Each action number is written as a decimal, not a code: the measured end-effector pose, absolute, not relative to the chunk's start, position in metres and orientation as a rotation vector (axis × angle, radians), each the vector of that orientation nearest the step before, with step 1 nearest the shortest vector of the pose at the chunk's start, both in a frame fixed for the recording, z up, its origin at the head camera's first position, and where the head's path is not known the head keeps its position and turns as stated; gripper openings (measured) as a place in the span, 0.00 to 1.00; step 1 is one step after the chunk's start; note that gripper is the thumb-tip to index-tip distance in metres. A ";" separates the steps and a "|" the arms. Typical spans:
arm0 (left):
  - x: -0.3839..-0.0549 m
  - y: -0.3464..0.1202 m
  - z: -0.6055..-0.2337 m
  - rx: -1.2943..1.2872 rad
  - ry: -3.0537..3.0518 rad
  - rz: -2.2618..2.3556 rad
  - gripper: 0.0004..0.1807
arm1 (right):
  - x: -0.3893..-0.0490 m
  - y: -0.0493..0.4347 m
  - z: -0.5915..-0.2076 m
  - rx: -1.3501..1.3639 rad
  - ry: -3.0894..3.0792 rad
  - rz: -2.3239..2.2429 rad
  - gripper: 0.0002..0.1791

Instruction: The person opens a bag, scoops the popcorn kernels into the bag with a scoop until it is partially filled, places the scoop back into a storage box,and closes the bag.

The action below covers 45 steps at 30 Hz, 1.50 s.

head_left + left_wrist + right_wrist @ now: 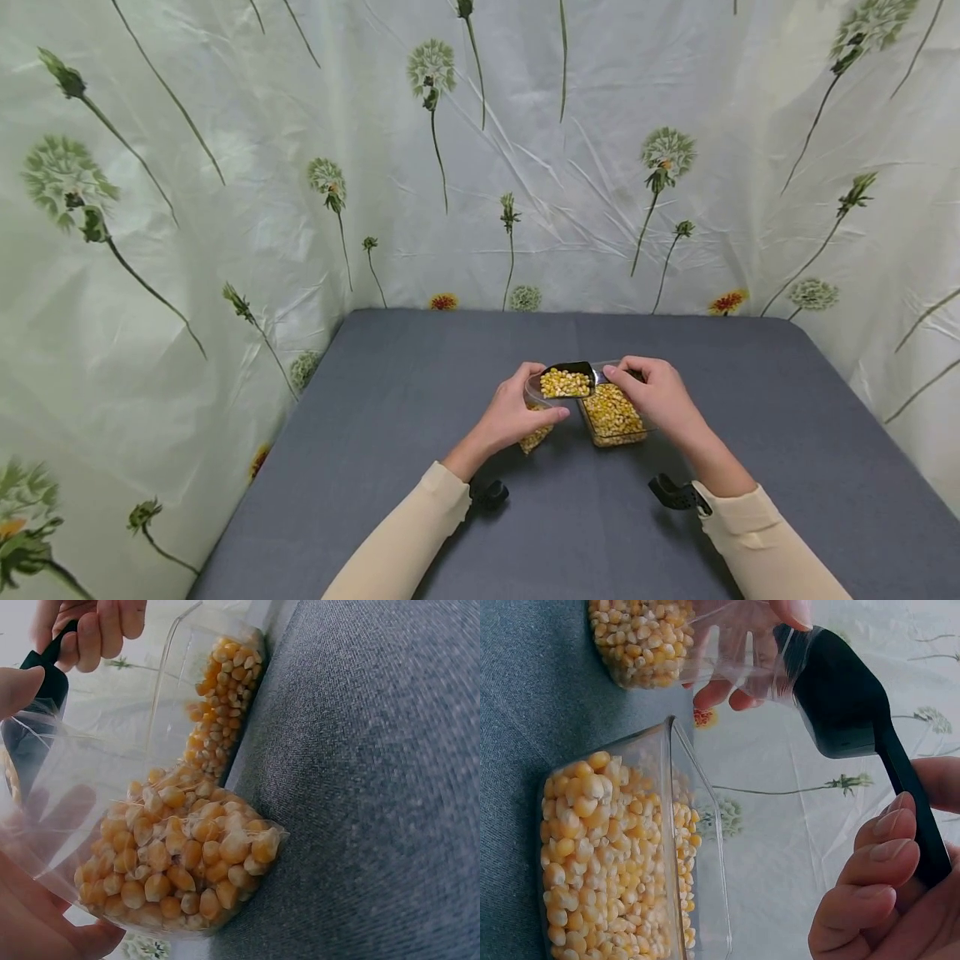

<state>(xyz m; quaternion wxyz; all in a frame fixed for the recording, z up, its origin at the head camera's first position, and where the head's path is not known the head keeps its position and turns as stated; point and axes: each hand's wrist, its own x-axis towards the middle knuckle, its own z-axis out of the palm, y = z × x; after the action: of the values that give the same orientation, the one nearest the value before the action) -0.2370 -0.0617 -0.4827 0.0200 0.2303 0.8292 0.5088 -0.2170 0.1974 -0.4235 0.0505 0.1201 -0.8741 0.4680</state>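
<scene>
In the head view my right hand (654,396) grips the handle of a black scoop (847,697) heaped with yellow corn kernels (566,383). The scoop's front edge is at the mouth of a clear plastic bag (172,855). My left hand (513,410) holds that bag by its upper part, thumb on the near side and fingers behind. Kernels fill the bag's lower part, which hangs close to the table. Beside it, under the scoop and right hand, stands a clear rectangular container (676,825) with many corn kernels inside.
A grey cloth covers the table (420,367). Behind and to the left hangs a pale curtain (525,167) printed with dandelions. Black wrist mounts (678,493) stick out near both cuffs.
</scene>
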 end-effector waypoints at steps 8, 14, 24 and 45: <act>-0.234 -0.064 -0.479 0.708 2.593 1.564 0.39 | -0.214 0.191 -0.425 0.364 -2.671 1.290 0.23; -0.233 -0.064 -0.477 0.697 2.601 1.552 0.37 | -0.211 0.188 -0.421 0.365 -2.660 1.259 0.21; -0.233 -0.063 -0.475 0.692 2.597 1.552 0.37 | -0.210 0.188 -0.418 0.344 -2.669 1.247 0.21; -0.235 -0.061 -0.477 0.727 2.596 1.563 0.38 | -0.209 0.188 -0.419 0.363 -2.642 1.222 0.22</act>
<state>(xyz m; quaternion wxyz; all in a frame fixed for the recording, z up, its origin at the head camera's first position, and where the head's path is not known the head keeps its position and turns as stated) -0.2346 -0.0605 -0.4766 0.0128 0.2332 0.8330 0.5015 -0.2086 0.1875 -0.4193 0.1037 0.1231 -0.8958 0.4143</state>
